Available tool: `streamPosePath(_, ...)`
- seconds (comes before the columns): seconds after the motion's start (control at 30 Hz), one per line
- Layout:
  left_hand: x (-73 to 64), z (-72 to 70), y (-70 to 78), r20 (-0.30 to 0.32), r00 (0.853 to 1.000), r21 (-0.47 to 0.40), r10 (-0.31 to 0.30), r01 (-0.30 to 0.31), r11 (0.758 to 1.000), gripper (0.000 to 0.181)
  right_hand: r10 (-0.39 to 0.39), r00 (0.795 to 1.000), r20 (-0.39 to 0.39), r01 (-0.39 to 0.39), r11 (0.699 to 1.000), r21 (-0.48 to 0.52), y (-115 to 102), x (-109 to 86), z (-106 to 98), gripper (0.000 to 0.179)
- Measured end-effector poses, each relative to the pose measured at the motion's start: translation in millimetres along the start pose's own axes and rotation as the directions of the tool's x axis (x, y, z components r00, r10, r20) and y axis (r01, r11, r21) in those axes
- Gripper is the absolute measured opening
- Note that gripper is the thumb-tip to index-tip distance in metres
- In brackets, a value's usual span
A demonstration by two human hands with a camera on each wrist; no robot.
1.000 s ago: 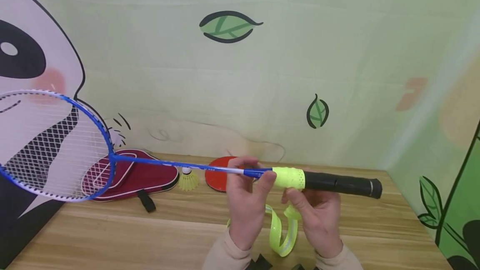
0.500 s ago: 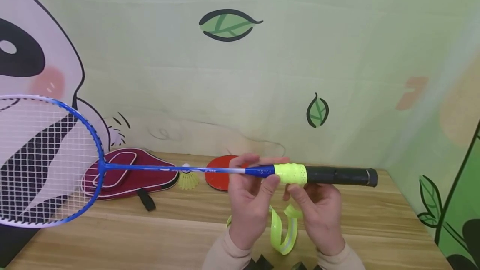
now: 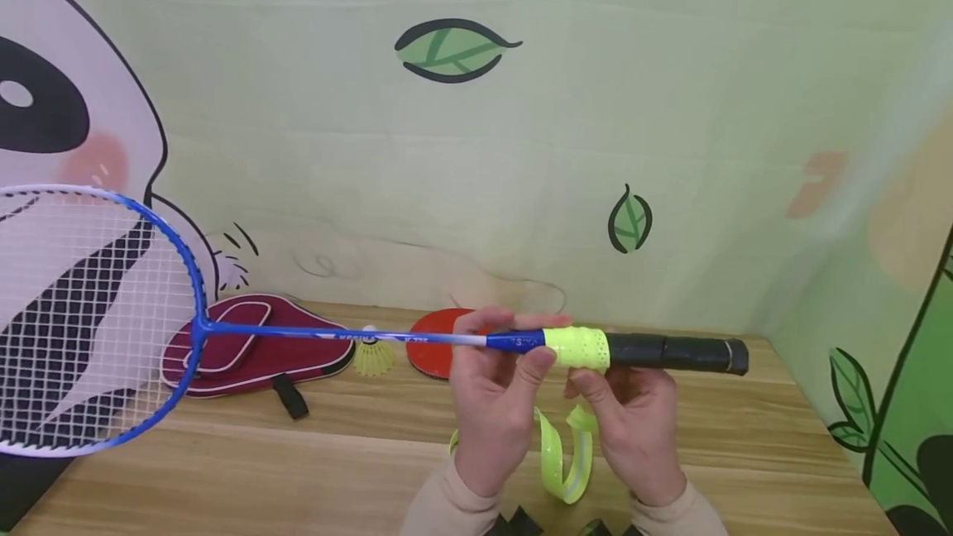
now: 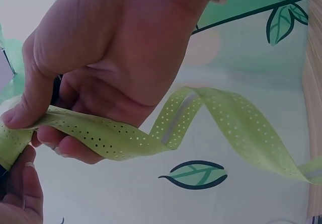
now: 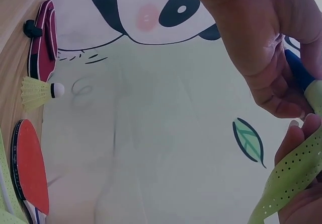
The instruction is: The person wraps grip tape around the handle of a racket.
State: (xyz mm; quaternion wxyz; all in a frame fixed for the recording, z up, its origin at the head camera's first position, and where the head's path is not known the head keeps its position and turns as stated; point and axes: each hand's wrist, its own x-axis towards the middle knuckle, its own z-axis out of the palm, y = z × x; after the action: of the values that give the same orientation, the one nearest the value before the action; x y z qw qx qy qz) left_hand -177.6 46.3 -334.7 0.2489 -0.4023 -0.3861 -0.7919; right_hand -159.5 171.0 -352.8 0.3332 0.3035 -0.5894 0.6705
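Observation:
A blue and white badminton racket [image 3: 298,331] is held level above the table, its strung head running off to the left. Bright yellow perforated overgrip tape [image 3: 577,348] circles the top of its black handle [image 3: 677,352]. My left hand [image 3: 487,428] grips the racket at the blue cone, thumb at the edge of the wrap. Under the handle, my right hand [image 3: 640,437] pinches the tape between thumb and fingers. The loose tape strip [image 3: 551,461] hangs in a twist between the hands. In the left wrist view, a perforated tape length [image 4: 110,138] trails from pinching fingers.
On the wooden table [image 3: 298,470] behind the racket lie a maroon racket bag [image 3: 298,354], a yellow shuttlecock [image 3: 374,358] and a red table tennis bat [image 3: 432,362]. Dark objects [image 3: 521,521] show at the bottom edge. A printed panda backdrop [image 3: 521,147] stands behind.
The racket has rolled so its strings face me more fully. Its head has shifted left and down, and the butt end has risen slightly. Both hands keep their holds.

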Motion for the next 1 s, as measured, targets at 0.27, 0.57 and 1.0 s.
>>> streamPosePath(0.27,-0.4,-0.4,0.9,-0.041,0.999,-0.014,-0.007,0.006,1.0,0.031,0.002,0.998,0.062,-0.011,0.989,0.147,-3.3,3.8,1.0,0.053)
streamPosePath(0.57,-0.6,-0.4,1.3,-0.048,0.999,-0.026,-0.025,0.023,0.999,0.039,0.014,0.999,0.048,-0.023,0.978,0.205,-3.4,3.8,-1.4,0.042)
streamPosePath(1.0,-0.1,1.6,1.4,0.02,0.999,-0.124,-0.025,0.028,0.992,0.039,-0.044,0.998,0.051,0.031,0.974,0.224,-2.8,6.0,-0.5,0.027)
